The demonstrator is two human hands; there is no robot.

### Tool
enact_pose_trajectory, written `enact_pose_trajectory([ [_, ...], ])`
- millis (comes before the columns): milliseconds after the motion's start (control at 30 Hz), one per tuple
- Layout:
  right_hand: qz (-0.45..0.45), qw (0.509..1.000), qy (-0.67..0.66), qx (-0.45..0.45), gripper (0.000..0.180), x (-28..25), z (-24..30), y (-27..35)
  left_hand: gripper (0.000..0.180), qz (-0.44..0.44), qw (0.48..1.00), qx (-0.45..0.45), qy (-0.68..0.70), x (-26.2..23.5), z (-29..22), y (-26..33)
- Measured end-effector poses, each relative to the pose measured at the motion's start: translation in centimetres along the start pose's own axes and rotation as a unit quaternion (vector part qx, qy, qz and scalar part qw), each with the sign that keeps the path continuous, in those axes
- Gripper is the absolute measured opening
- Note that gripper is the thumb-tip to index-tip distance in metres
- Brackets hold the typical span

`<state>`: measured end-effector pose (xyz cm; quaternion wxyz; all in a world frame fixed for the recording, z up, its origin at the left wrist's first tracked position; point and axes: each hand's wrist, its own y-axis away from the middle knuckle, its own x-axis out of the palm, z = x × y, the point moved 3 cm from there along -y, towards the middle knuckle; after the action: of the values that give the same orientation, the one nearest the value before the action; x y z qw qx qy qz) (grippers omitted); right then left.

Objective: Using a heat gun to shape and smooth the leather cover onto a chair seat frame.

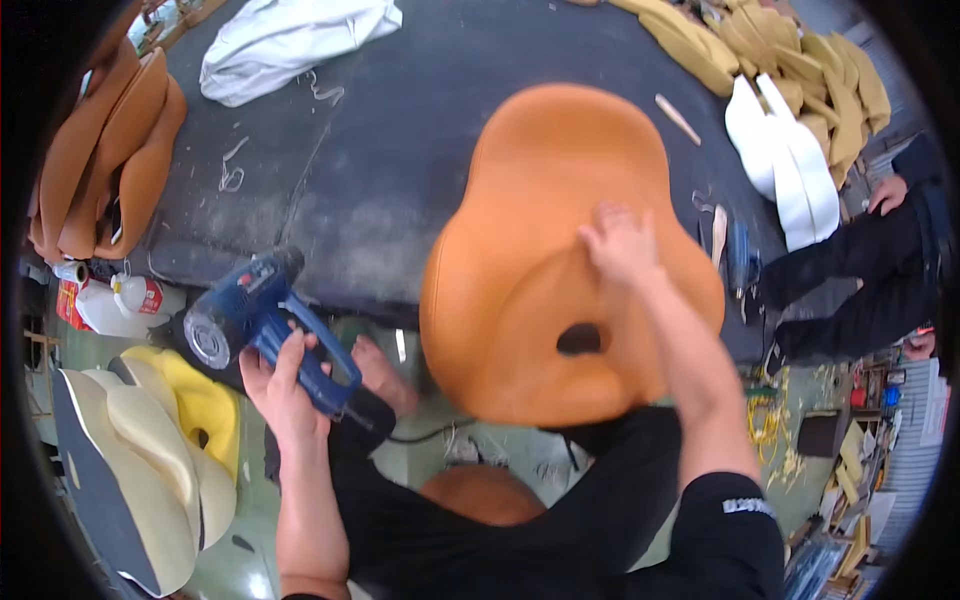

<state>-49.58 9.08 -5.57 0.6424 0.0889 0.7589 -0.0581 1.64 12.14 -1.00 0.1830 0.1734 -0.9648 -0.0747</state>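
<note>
A blue heat gun (262, 300) is in my left hand (284, 385), its fingers wrapped round the handle, off the left side of the seat. The gun's round silvery end faces left and down. In front of me an orange, leather-like padded seat shell (565, 150) lies partly on the dark table, its lower end above my lap. A dark oval opening shows in the seat's lower middle. My right hand (622, 245) rests on the seat's surface above and to the right of this opening, with fingers spread and slightly blurred, holding nothing.
The dark table (390, 160) carries white cloth (295, 45), brown padded shells (120, 150), tan pieces (800, 70), white parts (785, 150) and a wooden stick (678, 118). Cream foam shells (150, 460) stand at left. A co-worker (860, 260) is at right.
</note>
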Motion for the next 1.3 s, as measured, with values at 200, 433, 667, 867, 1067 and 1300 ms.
enact_pose_trajectory([
  [200, -0.196, 0.976, -0.082, -0.053, 0.054, -9.1, -1.0, 8.4, 0.048, -0.021, 0.982, 0.168, -0.085, 0.9, -1.8, 2.9],
  [433, -0.01, 0.638, -0.725, -0.258, 0.097, -16.6, 18.4, 25.7, 0.086, 0.243, 0.867, 0.418, -0.119, 4.9, 1.3, 16.8],
  [667, -0.204, 0.699, -0.683, -0.058, 0.045, -16.1, 11.4, 32.3, 0.052, 0.553, 0.719, 0.361, -0.219, 9.7, -4.5, 22.7],
  [867, -0.09, 0.567, -0.812, 0.101, 0.033, -16.4, 3.7, 34.4, 0.124, 0.182, 0.693, 0.471, -0.515, 11.8, 4.2, 3.0],
  [1067, -0.051, 0.571, -0.811, 0.117, 0.043, -20.6, -0.1, 33.6, 0.122, 0.33, 0.916, -0.054, -0.22, 11.0, 11.3, 2.9],
  [1300, 0.076, 0.678, -0.728, 0.064, 0.045, -23.9, -0.9, 24.5, 0.119, 0.209, 0.952, -0.05, -0.219, 6.3, 12.9, 11.4],
])
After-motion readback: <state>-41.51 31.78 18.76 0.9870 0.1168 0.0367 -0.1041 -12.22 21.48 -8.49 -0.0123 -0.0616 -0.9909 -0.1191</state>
